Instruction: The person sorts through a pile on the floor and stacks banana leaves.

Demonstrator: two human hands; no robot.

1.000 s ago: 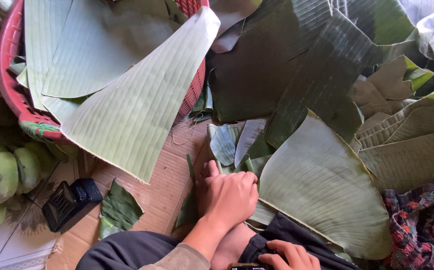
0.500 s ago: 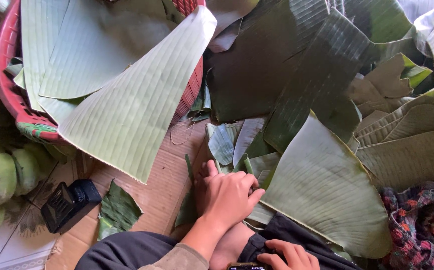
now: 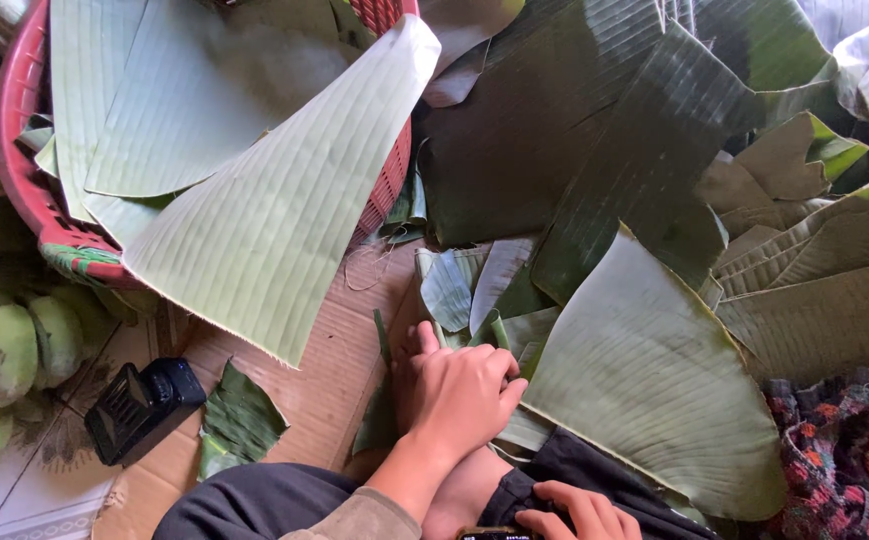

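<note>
At the bottom edge, the right hand point(image 3: 576, 512) curls its fingers on a dark phone point(image 3: 491, 534) by the knee; whether it grips is unclear. Just beyond it, the left hand point(image 3: 461, 392) lies knuckles up, fingers together and bent, pressing on small leaf strips point(image 3: 474, 290) on the cardboard point(image 3: 329, 365). A big pale leaf point(image 3: 644, 380) touches that hand's fingertip side. To the hand's other side lie a leaf scrap point(image 3: 239, 418) and a black gadget point(image 3: 139, 405), then green fruit point(image 3: 14, 345). Farther off, a red basket point(image 3: 16, 150) holds long leaves point(image 3: 274, 215), with dark leaves point(image 3: 594, 140) piled beside it.
</note>
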